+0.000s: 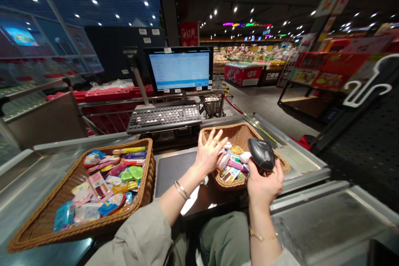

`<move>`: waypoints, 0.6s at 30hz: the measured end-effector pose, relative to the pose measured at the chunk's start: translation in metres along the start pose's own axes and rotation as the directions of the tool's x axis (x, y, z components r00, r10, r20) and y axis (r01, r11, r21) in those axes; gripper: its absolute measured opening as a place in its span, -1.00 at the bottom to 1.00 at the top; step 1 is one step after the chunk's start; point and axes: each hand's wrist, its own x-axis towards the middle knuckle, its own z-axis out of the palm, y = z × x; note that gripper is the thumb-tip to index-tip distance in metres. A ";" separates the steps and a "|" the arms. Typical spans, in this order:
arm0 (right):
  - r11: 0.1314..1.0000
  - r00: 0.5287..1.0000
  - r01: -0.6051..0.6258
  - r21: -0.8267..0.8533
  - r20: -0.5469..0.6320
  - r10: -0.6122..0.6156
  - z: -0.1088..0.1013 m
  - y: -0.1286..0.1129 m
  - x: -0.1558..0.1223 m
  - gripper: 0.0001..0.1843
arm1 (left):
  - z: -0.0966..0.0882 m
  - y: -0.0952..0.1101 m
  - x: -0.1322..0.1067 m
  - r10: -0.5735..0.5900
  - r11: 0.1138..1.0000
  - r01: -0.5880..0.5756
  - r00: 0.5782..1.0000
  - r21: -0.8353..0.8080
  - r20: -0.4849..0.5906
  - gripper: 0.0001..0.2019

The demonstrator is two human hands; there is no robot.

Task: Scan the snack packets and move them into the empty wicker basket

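My right hand (263, 187) is wrapped round a black handheld barcode scanner (261, 152), its head raised over the right side of a wicker basket (240, 131). Over the left rim of that basket, my left hand (209, 153) has its fingers spread. A whitish item (223, 160) lies right by its thumb side; whether they touch I cannot tell. Small packaged goods (235, 164) in pink, white and yellow fill the basket's near part. At the left stands a larger wicker basket (149, 174) full of mixed small packages (109, 183).
A dark grey flat plate (176, 172) lies in the counter between the baskets. Behind it are a keyboard (164, 117) and a lit monitor (181, 68). White paper (190, 199) hangs near my left forearm. A metal counter (336, 216) extends right, beside a white hook (368, 83).
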 end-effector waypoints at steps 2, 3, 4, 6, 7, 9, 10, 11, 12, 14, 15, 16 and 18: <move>1.000 1.000 0.007 -0.003 0.018 -0.007 0.000 0.000 -0.001 -0.58 | -0.004 -0.003 -0.004 -0.016 1.000 0.016 1.000 0.003 -0.013 -0.54; 1.000 1.000 0.010 -0.002 0.023 -0.010 0.001 -0.001 -0.002 -0.58 | -0.006 -0.004 -0.007 -0.026 1.000 0.026 0.999 0.005 -0.024 -0.54; 1.000 1.000 0.012 0.000 0.024 -0.012 0.001 -0.001 -0.003 -0.58 | -0.008 -0.005 -0.009 -0.037 0.999 0.038 0.999 0.008 -0.035 -0.54; 1.000 0.999 0.017 0.004 0.028 -0.017 0.003 -0.003 -0.006 -0.57 | -0.012 -0.008 -0.015 -0.060 0.998 0.061 0.997 0.011 -0.047 -0.52; 1.000 0.999 0.021 0.006 0.033 -0.022 0.003 -0.005 -0.008 -0.57 | -0.015 -0.009 -0.018 -0.073 0.997 0.074 0.996 0.012 -0.048 -0.52; 0.999 0.998 0.032 0.011 0.046 -0.032 0.005 -0.010 -0.011 -0.56 | -0.020 -0.013 -0.025 -0.106 0.994 0.107 0.993 0.020 -0.046 -0.50; 0.999 0.998 0.034 0.015 0.051 -0.034 0.006 -0.014 -0.013 -0.55 | -0.023 -0.015 -0.029 -0.123 0.992 0.125 0.991 0.026 -0.047 -0.49; 0.999 0.998 0.034 0.021 0.057 -0.035 0.006 -0.017 -0.016 -0.55 | -0.026 -0.017 -0.033 -0.140 0.989 0.142 0.989 0.033 -0.049 -0.48; 0.999 0.998 0.030 0.028 0.063 -0.032 0.007 -0.021 -0.018 -0.54 | -0.029 -0.020 -0.038 -0.156 0.987 0.158 0.986 0.041 -0.053 -0.47; 0.999 0.997 0.014 0.043 0.075 -0.017 0.009 -0.027 -0.024 -0.54 | -0.035 -0.025 -0.047 -0.184 0.981 0.188 0.981 0.056 -0.060 -0.45; 0.999 0.996 0.008 0.049 0.084 -0.012 0.010 -0.030 -0.027 -0.53 | -0.038 -0.028 -0.052 -0.198 0.978 0.202 0.978 0.062 -0.064 -0.44; 0.998 0.995 0.009 0.055 0.096 -0.014 0.011 -0.032 -0.030 -0.52 | -0.041 -0.031 -0.057 -0.212 0.974 0.216 0.975 0.068 -0.068 -0.44; 0.997 0.987 0.042 0.071 0.153 -0.053 0.014 -0.036 -0.037 -0.49 | -0.047 -0.038 -0.066 -0.241 0.966 0.247 0.967 0.081 -0.079 -0.43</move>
